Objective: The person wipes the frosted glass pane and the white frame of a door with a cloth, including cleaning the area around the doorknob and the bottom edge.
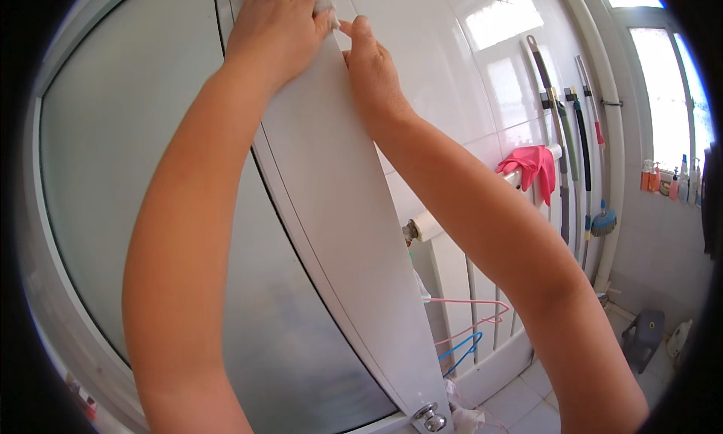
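A white door with a frosted glass panel stands open before me. High on its frame my left hand presses a pale cloth against the surface near the door's edge; most of the cloth is hidden under the fingers. My right hand is at the door's outer edge, just right of the cloth, with its thumb up and its fingers partly hidden behind the edge. Whether it grips the edge is not plain. A round metal doorknob sits low on the door.
Behind the door, a white radiator carries pink rubber gloves. Pink hangers and blue hangers stick out near it. Several long handles hang on the tiled wall. Bottles line the window ledge; a grey stool stands below.
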`<state>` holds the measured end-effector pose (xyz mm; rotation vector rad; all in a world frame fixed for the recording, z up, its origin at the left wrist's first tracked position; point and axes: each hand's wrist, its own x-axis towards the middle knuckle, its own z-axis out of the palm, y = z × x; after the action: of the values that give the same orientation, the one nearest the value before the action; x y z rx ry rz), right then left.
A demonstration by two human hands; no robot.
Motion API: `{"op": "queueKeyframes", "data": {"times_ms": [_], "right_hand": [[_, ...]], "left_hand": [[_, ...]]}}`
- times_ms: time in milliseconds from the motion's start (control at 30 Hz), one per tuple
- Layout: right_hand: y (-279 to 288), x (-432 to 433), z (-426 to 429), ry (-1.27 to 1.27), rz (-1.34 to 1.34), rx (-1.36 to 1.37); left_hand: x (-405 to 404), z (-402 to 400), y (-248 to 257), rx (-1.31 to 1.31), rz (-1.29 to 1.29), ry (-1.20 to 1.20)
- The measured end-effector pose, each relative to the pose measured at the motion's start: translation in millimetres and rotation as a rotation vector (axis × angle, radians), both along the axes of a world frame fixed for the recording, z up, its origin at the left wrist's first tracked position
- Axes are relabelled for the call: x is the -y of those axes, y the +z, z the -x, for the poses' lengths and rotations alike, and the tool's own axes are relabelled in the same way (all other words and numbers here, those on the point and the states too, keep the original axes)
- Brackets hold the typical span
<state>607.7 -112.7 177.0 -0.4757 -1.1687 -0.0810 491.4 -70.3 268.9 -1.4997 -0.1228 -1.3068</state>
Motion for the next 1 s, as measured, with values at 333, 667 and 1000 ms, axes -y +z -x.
{"op": "queueKeyframes", "data": {"times_ms": [333,667,1000], "right_hand": [[-32,13,8,0.199,0.136,0.130],[-75,-1,0,-0.064,0.243,0.283],[-76,9,-2,-0.197,0.205,0.293]], "left_hand": [[22,34,-178,-0.245,0.277,-0.175],[24,55,-326,-0.575,0.459,-0.205],[25,52,-263,-0.499,0.467,-0.119]]}}
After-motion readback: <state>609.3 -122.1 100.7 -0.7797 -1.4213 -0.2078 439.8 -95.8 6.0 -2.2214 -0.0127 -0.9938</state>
